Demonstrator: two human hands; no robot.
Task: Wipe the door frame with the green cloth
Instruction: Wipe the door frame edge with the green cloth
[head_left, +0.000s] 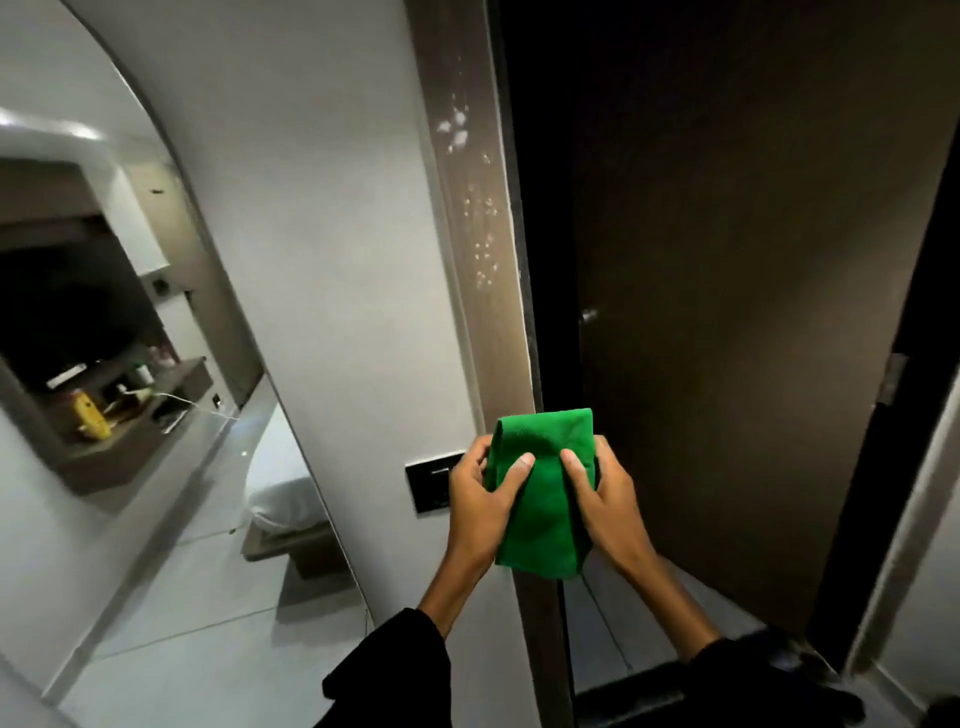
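A folded green cloth (543, 488) is held in front of me at chest height by both hands. My left hand (480, 499) grips its left side with the thumb on top. My right hand (605, 493) grips its right side the same way. Behind the cloth runs the brown door frame (480, 218), a vertical strip speckled with white droplets or spots in its upper half. The cloth hangs in front of the frame's lower part; I cannot tell whether it touches it. Both sleeves are black.
A dark brown door (727, 312) stands open to the right of the frame. A black switch plate (431, 483) sits on the white wall left of my hands. An arched mirror (130, 338) at far left reflects a shelf with small items and a bed.
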